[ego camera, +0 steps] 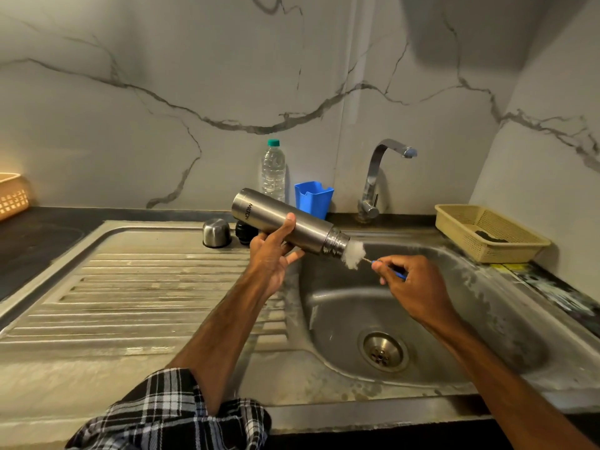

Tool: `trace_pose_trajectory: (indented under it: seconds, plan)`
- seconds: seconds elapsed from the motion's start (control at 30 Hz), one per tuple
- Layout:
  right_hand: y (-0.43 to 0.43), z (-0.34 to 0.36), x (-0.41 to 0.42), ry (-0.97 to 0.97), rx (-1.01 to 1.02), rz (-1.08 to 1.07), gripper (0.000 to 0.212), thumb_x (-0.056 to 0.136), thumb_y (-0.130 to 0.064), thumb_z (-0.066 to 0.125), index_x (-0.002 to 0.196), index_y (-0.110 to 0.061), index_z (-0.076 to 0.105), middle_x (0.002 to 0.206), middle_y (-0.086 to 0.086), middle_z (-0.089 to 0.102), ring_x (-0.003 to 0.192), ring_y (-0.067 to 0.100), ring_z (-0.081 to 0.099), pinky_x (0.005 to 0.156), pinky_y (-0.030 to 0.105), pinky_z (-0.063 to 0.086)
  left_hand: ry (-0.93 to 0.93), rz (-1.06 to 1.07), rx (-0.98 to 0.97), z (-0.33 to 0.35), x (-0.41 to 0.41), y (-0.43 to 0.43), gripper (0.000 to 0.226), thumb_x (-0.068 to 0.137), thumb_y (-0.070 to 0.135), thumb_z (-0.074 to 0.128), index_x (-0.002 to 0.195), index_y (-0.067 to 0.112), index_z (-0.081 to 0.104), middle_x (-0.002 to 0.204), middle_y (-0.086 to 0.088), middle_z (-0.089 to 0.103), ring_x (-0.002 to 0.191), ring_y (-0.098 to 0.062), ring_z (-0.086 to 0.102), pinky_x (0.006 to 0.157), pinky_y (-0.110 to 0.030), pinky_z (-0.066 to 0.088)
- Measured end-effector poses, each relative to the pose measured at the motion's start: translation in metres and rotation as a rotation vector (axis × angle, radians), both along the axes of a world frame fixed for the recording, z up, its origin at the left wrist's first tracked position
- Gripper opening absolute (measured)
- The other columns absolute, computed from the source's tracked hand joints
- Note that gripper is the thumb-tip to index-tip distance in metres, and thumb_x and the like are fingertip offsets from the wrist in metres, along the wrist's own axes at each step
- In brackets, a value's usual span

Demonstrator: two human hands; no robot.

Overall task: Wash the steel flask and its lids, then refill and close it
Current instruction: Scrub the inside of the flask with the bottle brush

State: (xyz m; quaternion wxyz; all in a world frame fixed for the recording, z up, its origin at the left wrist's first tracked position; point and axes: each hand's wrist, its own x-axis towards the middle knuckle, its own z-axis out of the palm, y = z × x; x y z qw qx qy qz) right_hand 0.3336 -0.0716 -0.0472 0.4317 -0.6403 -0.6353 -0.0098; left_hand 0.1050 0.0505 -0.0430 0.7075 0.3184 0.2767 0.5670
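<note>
My left hand (272, 256) grips the flask (292, 223), tilted over the sink (487, 303) | my right hand (414, 285) pinches the brush (353, 255), bristles at its mouth | steel cap (216, 233), black stopper (244, 233) behind on drainboard (146, 287) | I judge: scrubbing underway; lids, rinse, refill, closing remain.

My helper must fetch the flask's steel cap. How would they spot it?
Look at the ribbed drainboard left of the sink basin. At its back edge stand two small lids. The steel cap is the shiny domed one, left of the black stopper.
</note>
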Motion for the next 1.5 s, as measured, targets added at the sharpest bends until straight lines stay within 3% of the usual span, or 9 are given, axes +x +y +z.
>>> trace_pose_trajectory:
  seconds: [0.17,0.3,0.4,0.57,0.73,0.93,1.1,1.23,1.5]
  plan:
    - [-0.0009,-0.0050,-0.0004,0.085,-0.204,0.084,0.047,0.104,-0.035,0.046,0.064,-0.021,0.068,0.041,-0.014,0.046,0.042,0.004,0.044,0.053,0.025,0.030,0.034,-0.016,0.027,-0.0007,-0.0006,0.0037,0.055,0.088,0.018,0.076,0.135,0.001,0.052,0.125,-0.017,0.069,0.116,-0.030,0.069,0.092,-0.053,0.058]
    - [-0.0032,0.0016,0.0001,0.187,-0.134,0.141,0.014,0.088,-0.036,0.073,0.087,-0.022,0.070,0.063,-0.007,0.063,0.056,0.005,0.057,0.055,0.019,0.047,0.042,-0.001,0.009,-0.0035,-0.0019,0.0058,0.061,0.085,0.019,0.078,0.137,0.001,0.050,0.125,-0.018,0.069,0.115,-0.030,0.069,0.094,-0.056,0.056]
    - [-0.0009,-0.0003,0.0001,0.055,-0.015,0.103,0.021,0.076,-0.020,0.085,0.093,-0.017,0.072,0.080,-0.007,0.070,0.074,0.003,0.064,0.066,0.011,0.051,0.032,0.003,0.002,-0.0042,-0.0025,0.0060,0.063,0.084,0.019,0.078,0.137,0.000,0.050,0.125,-0.019,0.069,0.115,-0.031,0.069,0.093,-0.055,0.057]
    - [-0.0020,0.0015,0.0016,0.102,-0.029,0.134,0.005,0.086,-0.021,0.076,0.083,-0.017,0.075,0.065,-0.009,0.068,0.061,0.005,0.064,0.059,0.014,0.048,0.050,-0.028,0.024,-0.0031,-0.0022,0.0038,0.056,0.089,0.019,0.076,0.136,0.001,0.051,0.125,-0.018,0.070,0.113,-0.029,0.070,0.091,-0.052,0.059]
    - [-0.0049,-0.0036,0.0011,0.146,-0.272,0.231,0.044,0.102,-0.038,0.048,0.070,-0.017,0.070,0.046,-0.004,0.047,0.042,0.003,0.040,0.051,0.021,0.033,0.117,-0.062,0.059,-0.0013,0.0009,-0.0002,0.051,0.089,0.019,0.075,0.132,0.001,0.054,0.124,-0.016,0.070,0.113,-0.029,0.070,0.087,-0.048,0.061]
    - [-0.0044,0.0004,0.0020,0.125,-0.135,0.145,0.030,0.073,-0.021,0.088,0.095,-0.020,0.069,0.078,-0.007,0.069,0.070,0.003,0.065,0.062,0.014,0.051,0.106,-0.035,0.040,-0.0042,-0.0017,0.0028,0.056,0.088,0.019,0.077,0.134,0.001,0.052,0.125,-0.017,0.069,0.113,-0.030,0.070,0.094,-0.054,0.057]
    - [-0.0022,-0.0009,0.0016,0.138,-0.061,0.156,0.001,0.087,-0.013,0.075,0.087,-0.013,0.076,0.067,-0.005,0.070,0.060,0.004,0.064,0.060,0.014,0.051,0.079,-0.036,0.037,-0.0038,-0.0011,0.0028,0.054,0.089,0.019,0.076,0.134,0.002,0.051,0.126,-0.018,0.068,0.115,-0.030,0.069,0.091,-0.051,0.059]
    - [-0.0045,-0.0030,-0.0008,0.161,-0.211,0.195,0.032,0.101,-0.029,0.055,0.079,-0.015,0.074,0.059,0.002,0.068,0.047,0.006,0.056,0.053,0.019,0.044,0.104,-0.040,0.044,-0.0041,-0.0023,0.0039,0.047,0.089,0.018,0.076,0.128,0.004,0.055,0.126,-0.017,0.068,0.115,-0.029,0.069,0.093,-0.053,0.058]
    - [-0.0011,-0.0021,0.0022,0.097,-0.059,0.118,0.017,0.077,-0.014,0.085,0.089,-0.015,0.074,0.079,-0.006,0.071,0.071,0.002,0.065,0.065,0.011,0.050,0.095,-0.034,0.040,-0.0035,-0.0015,0.0029,0.051,0.088,0.017,0.076,0.131,0.003,0.053,0.125,-0.017,0.069,0.116,-0.030,0.069,0.086,-0.049,0.061]
